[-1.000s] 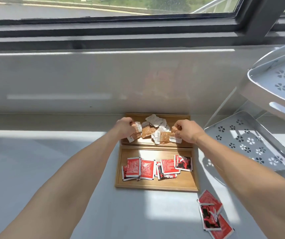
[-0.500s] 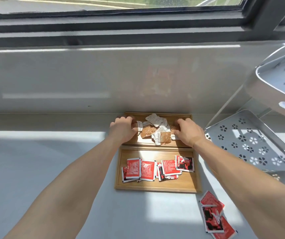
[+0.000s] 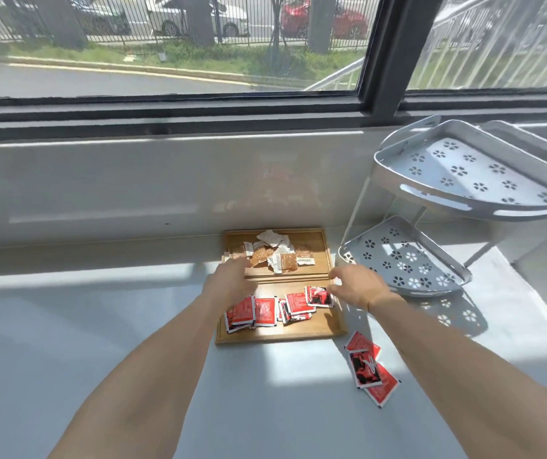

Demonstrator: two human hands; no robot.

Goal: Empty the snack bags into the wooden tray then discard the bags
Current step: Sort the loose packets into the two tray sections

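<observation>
Both hands, left [image 3: 232,283] and right [image 3: 356,286], over two-compartment wooden tray [image 3: 331,329], fingers spread, empty; red sachets [image 3: 265,311] inside, three strays [image 3: 370,372] on table. Risk: strays overlooked.

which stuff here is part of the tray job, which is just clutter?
Job: wooden tray, brown packets in its far compartment, red packets in the near one, loose red packets on the counter.
Clutter: white two-tier rack.
</observation>
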